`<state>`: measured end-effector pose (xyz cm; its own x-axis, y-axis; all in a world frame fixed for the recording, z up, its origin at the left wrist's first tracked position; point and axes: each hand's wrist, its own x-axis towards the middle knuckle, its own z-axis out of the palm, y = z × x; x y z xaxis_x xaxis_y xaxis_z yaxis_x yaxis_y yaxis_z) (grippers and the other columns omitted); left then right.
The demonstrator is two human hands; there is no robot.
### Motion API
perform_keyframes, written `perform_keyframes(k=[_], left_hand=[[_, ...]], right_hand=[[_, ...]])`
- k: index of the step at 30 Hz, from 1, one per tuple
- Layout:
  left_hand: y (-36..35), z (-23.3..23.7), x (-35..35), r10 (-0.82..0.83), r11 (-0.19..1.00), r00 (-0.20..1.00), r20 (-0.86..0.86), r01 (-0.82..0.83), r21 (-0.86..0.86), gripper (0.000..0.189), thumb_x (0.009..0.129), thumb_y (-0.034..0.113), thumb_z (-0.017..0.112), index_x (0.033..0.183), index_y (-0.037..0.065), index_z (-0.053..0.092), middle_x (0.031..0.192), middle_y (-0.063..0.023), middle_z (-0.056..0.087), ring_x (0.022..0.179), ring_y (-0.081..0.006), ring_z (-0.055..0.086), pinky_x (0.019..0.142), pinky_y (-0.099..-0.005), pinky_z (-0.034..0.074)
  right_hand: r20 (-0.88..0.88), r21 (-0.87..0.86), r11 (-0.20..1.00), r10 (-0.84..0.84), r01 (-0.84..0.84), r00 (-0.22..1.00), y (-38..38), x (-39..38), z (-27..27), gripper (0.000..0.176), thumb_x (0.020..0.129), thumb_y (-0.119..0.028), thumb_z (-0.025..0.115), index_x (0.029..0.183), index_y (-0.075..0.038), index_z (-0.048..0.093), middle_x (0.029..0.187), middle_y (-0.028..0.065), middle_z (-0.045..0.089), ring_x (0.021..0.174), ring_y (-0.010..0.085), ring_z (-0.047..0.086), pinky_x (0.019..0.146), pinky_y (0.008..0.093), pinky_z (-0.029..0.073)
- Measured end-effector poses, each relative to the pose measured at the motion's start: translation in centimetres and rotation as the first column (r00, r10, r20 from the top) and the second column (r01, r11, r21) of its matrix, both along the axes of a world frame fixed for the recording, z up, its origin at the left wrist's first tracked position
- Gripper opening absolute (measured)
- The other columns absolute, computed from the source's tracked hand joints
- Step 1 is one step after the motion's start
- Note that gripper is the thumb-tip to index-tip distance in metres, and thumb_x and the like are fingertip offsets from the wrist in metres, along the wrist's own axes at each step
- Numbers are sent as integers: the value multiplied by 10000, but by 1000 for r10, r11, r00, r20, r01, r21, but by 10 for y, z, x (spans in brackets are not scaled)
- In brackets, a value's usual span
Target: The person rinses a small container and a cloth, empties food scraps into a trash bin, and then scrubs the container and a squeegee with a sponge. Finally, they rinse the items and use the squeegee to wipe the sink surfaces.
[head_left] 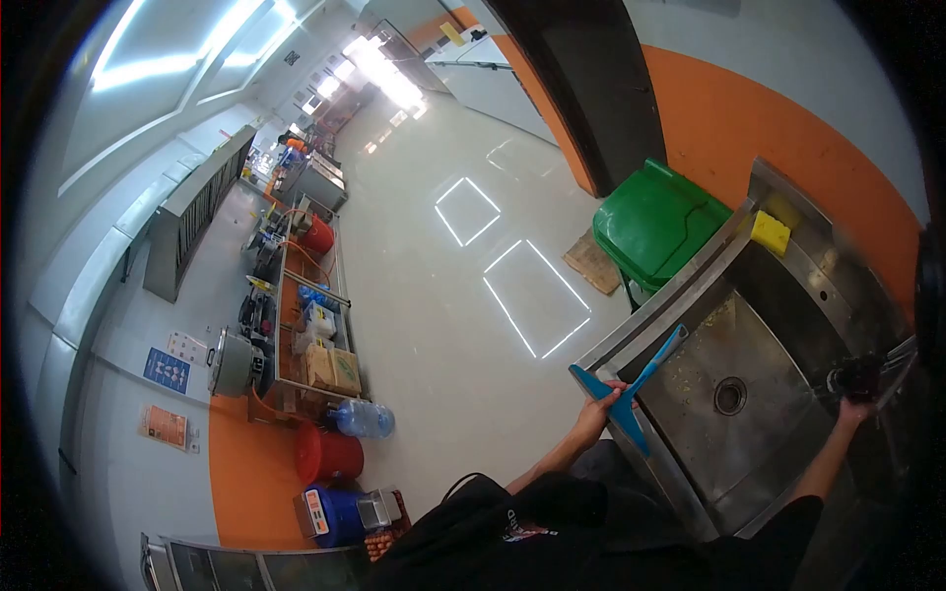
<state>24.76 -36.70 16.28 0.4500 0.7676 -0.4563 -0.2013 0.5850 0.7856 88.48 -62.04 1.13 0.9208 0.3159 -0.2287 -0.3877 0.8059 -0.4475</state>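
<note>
A blue squeegee (654, 366) is in my left hand (603, 402), whose fingers close round it where handle and blade meet. It is held over the near-left rim of the steel sink (680, 433). My right hand (855, 409) is at the right side of the sink, against a dark object (855, 378) beside the wall; its fingers are hard to make out in shadow. A round drain (730, 396) shows in the basin floor, with small yellowish bits near the basin's far corner. A yellow sponge (771, 233) rests on the sink's back ledge.
Beyond the sink stands a green lidded bin (658, 219) with a brown mat (592, 262) beside it. Along the left wall are a shelf with boxes (333, 369), a water bottle (365, 419), a red bucket (329, 453) and a blue drum (337, 515).
</note>
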Motion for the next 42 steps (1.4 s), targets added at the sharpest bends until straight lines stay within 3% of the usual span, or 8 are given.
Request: perform_keyframes(k=[3, 5, 7, 11, 15, 32, 38, 42], left_hand=[[-1, 4, 1, 9, 1000, 1000, -6, -9, -11, 237, 938, 188, 517, 1124, 42, 522, 1017, -141, 607, 927, -275, 632, 840, -424, 505], [1, 3, 0, 25, 999, 1000, -13, -26, -23, 243, 937, 197, 518, 1123, 40, 521, 999, -141, 614, 925, -270, 633, 835, -420, 507], [1, -2, -1, 6, 999, 1000, 12, -5, -45, 267, 931, 209, 525, 1131, 32, 515, 970, -140, 624, 916, -263, 631, 834, -419, 505], [11, -21, -16, -139, 977, 970, -202, 168, 134, 351, 921, 369, 536, 1101, 69, 560, 996, -55, 603, 955, -178, 554, 898, -350, 402], [7, 2, 1, -115, 992, 993, -6, 115, 57, 293, 930, 265, 532, 1119, 41, 519, 1072, -105, 563, 990, -240, 562, 956, -403, 395], [5, -1, -4, -83, 995, 996, 15, 84, -48, 236, 952, 185, 492, 1150, 57, 488, 1218, -153, 537, 1052, -361, 580, 947, -442, 436], [3, -9, -10, -23, 995, 1000, -10, 22, -97, 231, 948, 185, 496, 1149, 71, 493, 1181, -137, 544, 1053, -362, 578, 947, -446, 431], [3, -19, -12, -49, 992, 997, 62, 56, -110, 266, 933, 233, 527, 1146, 74, 501, 1147, -119, 556, 1027, -319, 582, 955, -432, 415]], right_hand=[[905, -387, 473, 360, 792, 227, -2, -54, 21, 397, 887, -310, 547, 1155, -17, 558, 1119, 102, 601, 954, 225, 591, 818, 373, 484], [-92, -684, 613, 466, -396, 880, -1, -93, 71, 449, 855, -321, 588, 1164, 4, 561, 1101, 104, 614, 973, 212, 591, 840, 352, 463], [-91, -771, 480, 567, -418, 819, -14, -107, 47, 413, 854, -297, 578, 1143, -2, 572, 1099, 92, 605, 984, 202, 569, 866, 340, 445], [86, -956, -16, 939, 292, 332, -23, -179, -15, 382, 879, -299, 557, 1079, 21, 615, 935, 121, 654, 829, 229, 611, 766, 369, 480], [-842, -403, -595, 539, 695, -26, -14, -273, 44, 301, 781, -213, 553, 1013, -51, 655, 1016, 132, 644, 967, 273, 617, 920, 435, 399], [-775, -378, -443, 631, 813, -16, -37, -327, -13, 204, 773, -170, 606, 923, -69, 700, 1033, 98, 626, 940, 290, 608, 756, 396, 495], [-720, -672, -628, 678, -393, 148, 3, -366, 2, 291, 760, -260, 588, 936, -50, 685, 934, 142, 661, 824, 260, 614, 712, 404, 465], [-457, -879, -434, 885, -196, 91, -1, -426, -80, 360, 906, -304, 430, 1086, -40, 596, 1059, 131, 634, 967, 252, 559, 843, 386, 421]])
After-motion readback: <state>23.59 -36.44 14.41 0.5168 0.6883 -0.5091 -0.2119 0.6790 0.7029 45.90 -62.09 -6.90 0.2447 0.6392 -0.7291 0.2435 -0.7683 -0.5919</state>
